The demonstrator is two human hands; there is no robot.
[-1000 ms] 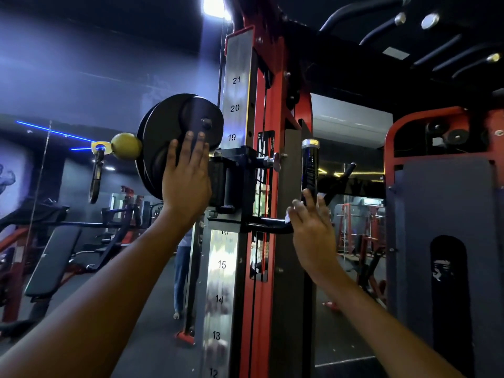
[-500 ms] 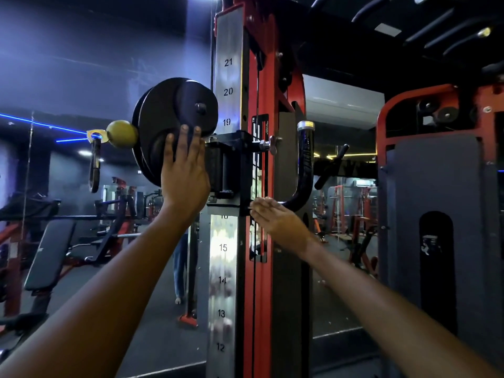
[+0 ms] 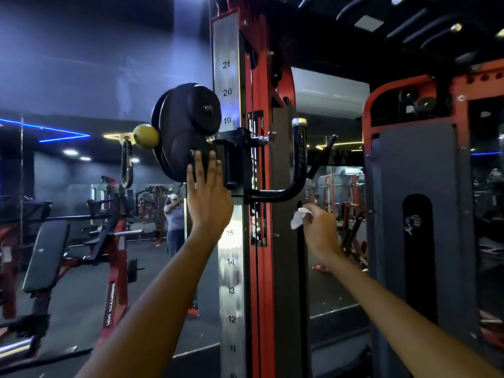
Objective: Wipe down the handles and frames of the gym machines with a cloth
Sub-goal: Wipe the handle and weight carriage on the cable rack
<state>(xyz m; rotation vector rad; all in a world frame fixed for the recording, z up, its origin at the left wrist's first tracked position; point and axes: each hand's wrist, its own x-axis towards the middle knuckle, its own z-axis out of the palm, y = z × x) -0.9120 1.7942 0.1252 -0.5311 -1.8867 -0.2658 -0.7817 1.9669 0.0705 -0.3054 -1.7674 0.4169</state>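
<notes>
Pinching white cloth (image 3: 299, 218), right hand (image 3: 320, 230) sits just below curved black handle (image 3: 289, 190); handle's grip rises vertically above. Left hand (image 3: 207, 197) flat-fingered against pulley housing (image 3: 188, 132).

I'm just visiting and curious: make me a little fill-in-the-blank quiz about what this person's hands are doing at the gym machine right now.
1. The right hand pinches a crumpled white ____ just below the black curved handle.
2. The left hand rests with straight fingers on the black round ____ housing.
3. The ball stop beside that housing is ____ in colour.
4. The highest number readable on the steel post is ____.

Missing words: cloth; pulley; yellow; 21
</notes>
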